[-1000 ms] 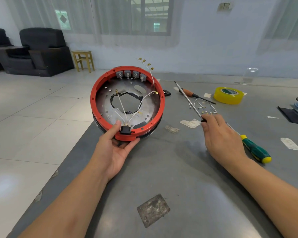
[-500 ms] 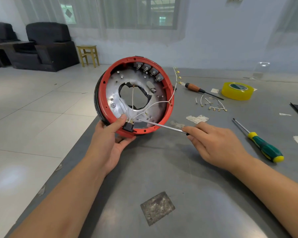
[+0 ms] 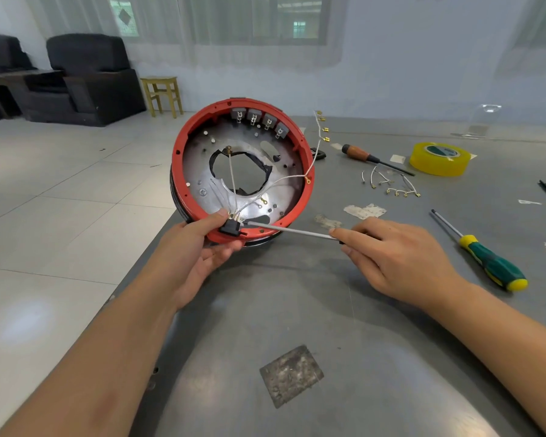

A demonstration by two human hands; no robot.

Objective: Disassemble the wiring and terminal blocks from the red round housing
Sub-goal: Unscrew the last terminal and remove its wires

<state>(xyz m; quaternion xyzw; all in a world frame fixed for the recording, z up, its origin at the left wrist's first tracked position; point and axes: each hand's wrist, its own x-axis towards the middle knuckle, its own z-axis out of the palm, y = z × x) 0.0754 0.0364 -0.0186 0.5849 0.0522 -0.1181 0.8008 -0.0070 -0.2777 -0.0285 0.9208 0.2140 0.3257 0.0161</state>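
Observation:
The red round housing (image 3: 177, 159) stands tilted on the grey table's left edge, its open side facing me, with a silver plate inside. My left hand (image 3: 196, 257) grips its lower rim, thumb beside a black connector (image 3: 230, 228). White wires (image 3: 281, 182) run from that connector across the plate, and one strand with gold terminals (image 3: 323, 129) hangs out past the right rim. Several grey terminal blocks (image 3: 259, 118) sit along the upper inner rim. My right hand (image 3: 394, 257) holds a slim screwdriver (image 3: 292, 231), its tip touching the housing just right of the connector.
On the grey table (image 3: 344, 326) lie a green-and-yellow screwdriver (image 3: 483, 257), a wooden-handled screwdriver (image 3: 364, 156), a yellow tape roll (image 3: 440, 159), loose removed wires (image 3: 391, 184) and paper scraps (image 3: 364, 211). The table's left edge drops to a tiled floor. Black armchairs and a yellow stool stand far left.
My right hand picked the slim screwdriver up from the table and brought its tip to the connector. The housing was tipped up steeper toward me.

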